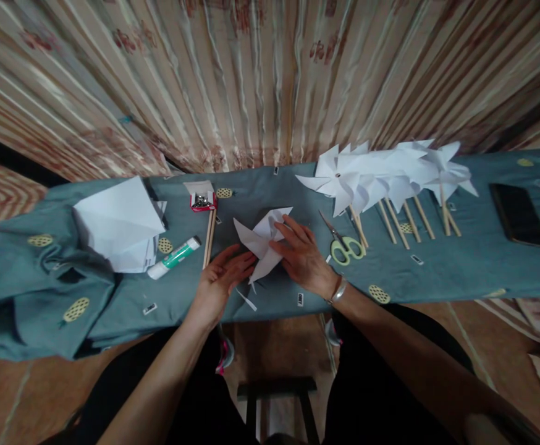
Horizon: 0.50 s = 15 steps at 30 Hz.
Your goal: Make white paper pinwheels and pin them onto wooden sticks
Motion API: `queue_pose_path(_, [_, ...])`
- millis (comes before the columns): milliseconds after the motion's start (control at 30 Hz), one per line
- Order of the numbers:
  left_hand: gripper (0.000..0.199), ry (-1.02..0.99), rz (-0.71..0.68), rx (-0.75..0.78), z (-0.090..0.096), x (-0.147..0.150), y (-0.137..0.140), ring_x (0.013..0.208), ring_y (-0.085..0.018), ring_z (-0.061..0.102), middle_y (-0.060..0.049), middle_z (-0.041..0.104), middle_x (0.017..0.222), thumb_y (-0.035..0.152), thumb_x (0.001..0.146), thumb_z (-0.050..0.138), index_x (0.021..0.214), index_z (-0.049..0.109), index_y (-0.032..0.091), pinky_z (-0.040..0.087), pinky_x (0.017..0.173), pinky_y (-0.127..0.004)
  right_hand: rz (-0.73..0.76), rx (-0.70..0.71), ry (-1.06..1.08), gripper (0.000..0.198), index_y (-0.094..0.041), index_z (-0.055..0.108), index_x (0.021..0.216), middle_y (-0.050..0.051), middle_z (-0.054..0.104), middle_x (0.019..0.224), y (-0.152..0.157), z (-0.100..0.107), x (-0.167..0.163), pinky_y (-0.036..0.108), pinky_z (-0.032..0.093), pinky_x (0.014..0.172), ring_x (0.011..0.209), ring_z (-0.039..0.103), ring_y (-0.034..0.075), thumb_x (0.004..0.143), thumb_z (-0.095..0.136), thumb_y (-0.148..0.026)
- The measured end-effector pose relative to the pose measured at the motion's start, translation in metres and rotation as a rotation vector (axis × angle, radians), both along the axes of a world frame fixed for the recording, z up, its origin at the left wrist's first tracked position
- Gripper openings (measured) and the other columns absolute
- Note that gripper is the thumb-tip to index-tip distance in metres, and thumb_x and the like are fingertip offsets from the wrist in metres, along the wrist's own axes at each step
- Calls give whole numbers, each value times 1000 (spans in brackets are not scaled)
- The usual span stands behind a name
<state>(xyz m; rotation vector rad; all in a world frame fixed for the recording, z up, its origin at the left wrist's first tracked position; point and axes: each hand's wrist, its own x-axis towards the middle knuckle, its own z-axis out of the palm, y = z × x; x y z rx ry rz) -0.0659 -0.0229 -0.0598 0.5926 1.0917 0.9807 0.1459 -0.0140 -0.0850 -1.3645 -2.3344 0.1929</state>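
A white paper pinwheel [264, 242] with folded, pointed blades is between my hands, just above the cloth-covered table. My right hand [303, 254], wearing a bracelet, grips its right side, with fingers over the folds near the centre. On the lower left, my left hand [226, 275] has its fingers bent together at a blade's edge; its fingertips are partly hidden by the paper. Thin wooden sticks [209, 238] lie just beyond my left hand. A narrow paper scrap [246, 300] rests below the pinwheel.
Green-handled scissors [346, 248] lie right of my hand. Several finished pinwheels on sticks [390, 173] overlap at the back right, with a dark phone [520, 213] beyond. On the left are stacked paper sheets [119, 219], a glue stick [174, 258] and a small box of metal pins [202, 198].
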Motion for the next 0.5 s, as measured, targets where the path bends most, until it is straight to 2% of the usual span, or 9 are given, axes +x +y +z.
queue_pose_path(133, [53, -59, 22, -48, 3, 5, -1, 95, -25, 73, -12, 76, 100, 21, 66, 84, 112, 60, 14, 57, 88, -36, -46, 47, 65, 35, -19, 69, 113, 14, 49, 148, 4, -4, -3, 55, 34, 110, 146, 29, 34, 84, 55, -7])
queue_pose_path(267, [34, -231, 32, -104, 9, 16, 2, 95, -24, 71, -10, 75, 102, 29, 70, 81, 97, 69, 13, 59, 86, -37, -55, 89, 145, 36, -20, 68, 115, 14, 49, 148, 0, 2, -8, 53, 36, 108, 146, 29, 32, 85, 55, -7])
queue_pose_path(400, [19, -259, 75, -161, 14, 27, 5, 76, -17, 70, -7, 76, 88, 25, 72, 78, 86, 73, 14, 57, 68, -24, -27, 147, 132, 36, -22, 66, 115, 11, 47, 149, -8, 8, -12, 53, 35, 109, 149, 24, 29, 86, 53, -6])
queue_pose_path(500, [19, -235, 84, -167, 14, 29, 5, 64, -13, 67, -6, 75, 79, 21, 67, 81, 82, 73, 12, 53, 59, -18, 9, 191, 81, 34, -20, 64, 117, 13, 45, 151, -12, 10, -13, 52, 33, 111, 150, 20, 28, 89, 49, -8])
